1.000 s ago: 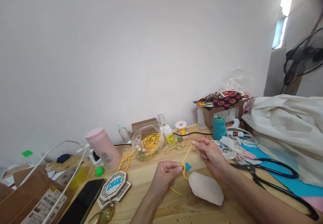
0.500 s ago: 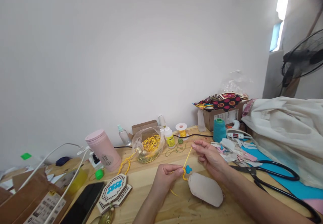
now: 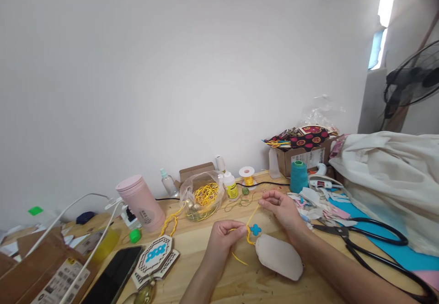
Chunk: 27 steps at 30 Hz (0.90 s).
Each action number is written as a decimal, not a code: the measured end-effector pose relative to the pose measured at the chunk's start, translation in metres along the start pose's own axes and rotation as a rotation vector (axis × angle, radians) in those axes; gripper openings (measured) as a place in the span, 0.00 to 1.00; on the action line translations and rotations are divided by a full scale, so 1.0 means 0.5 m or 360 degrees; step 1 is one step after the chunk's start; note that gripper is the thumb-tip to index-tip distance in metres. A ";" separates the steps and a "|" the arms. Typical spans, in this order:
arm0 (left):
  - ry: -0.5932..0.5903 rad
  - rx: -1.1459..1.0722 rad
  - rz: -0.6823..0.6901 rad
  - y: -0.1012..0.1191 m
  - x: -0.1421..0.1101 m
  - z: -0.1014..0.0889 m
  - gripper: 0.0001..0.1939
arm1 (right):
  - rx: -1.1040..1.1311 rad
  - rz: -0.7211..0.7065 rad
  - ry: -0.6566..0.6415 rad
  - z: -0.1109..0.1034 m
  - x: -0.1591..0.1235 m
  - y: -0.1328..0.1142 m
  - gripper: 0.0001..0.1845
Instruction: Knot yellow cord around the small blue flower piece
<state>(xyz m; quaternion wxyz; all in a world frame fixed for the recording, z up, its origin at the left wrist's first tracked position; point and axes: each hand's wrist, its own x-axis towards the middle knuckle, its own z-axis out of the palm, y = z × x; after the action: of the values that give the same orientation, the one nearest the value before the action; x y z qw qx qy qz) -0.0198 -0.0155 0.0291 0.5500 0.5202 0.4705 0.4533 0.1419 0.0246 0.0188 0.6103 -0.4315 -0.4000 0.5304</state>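
Two hands are being shown at work over a wooden table (image 3: pixel 219 253) that is filling the lower part of the frame. Along the right edge, a heap of cream cloth (image 3: pixel 387 176) is lying pushed aside, with large black scissors (image 3: pixel 370 240) lying below it within reach of the right arm. A pink tumbler (image 3: pixel 140 202) is standing left of centre, apparently kept back from the working area, and a dark phone (image 3: pixel 113 276) is lying flat at lower left. At lower centre a pale stuffed fabric pad (image 3: pixel 278 256) is resting on the wood, just below the hands. A clear bag of yellow cord loops (image 3: pixel 202 195) and a teal thread cone (image 3: pixel 298 176) are standing further up the frame, near the wall, seemingly as supplies.

The right hand (image 3: pixel 283 210), right of centre, is being held pinched, its fingers closed on the upper end of a yellow cord (image 3: pixel 252 215). The left hand (image 3: pixel 224 235), at lower centre, is likewise being held nearly closed, thumb and forefinger gripping the same cord lower down. The cord is thus being drawn taut between the two grips, running diagonally; a loop or knot appears to be forming near a small blue charm (image 3: pixel 255 229), which is lying just above the pad. A loose tail of the cord is trailing down onto the wood.
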 end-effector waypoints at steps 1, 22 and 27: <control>0.0038 -0.0024 -0.0017 0.000 0.001 -0.001 0.10 | -0.0021 -0.0051 0.0001 0.000 0.001 0.000 0.13; 0.0094 -0.0541 0.0051 -0.007 0.011 -0.015 0.06 | -0.1265 -0.0612 -0.0698 0.041 -0.067 0.004 0.02; 0.0133 -0.0537 0.0108 -0.004 0.010 -0.012 0.07 | -0.0599 -0.0085 -0.0900 0.032 -0.070 -0.021 0.07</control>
<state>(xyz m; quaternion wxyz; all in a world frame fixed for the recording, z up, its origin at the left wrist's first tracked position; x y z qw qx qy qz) -0.0248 -0.0097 0.0270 0.5939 0.4169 0.3925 0.5652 0.1257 -0.0090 0.0327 0.3986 -0.3617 -0.6555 0.5297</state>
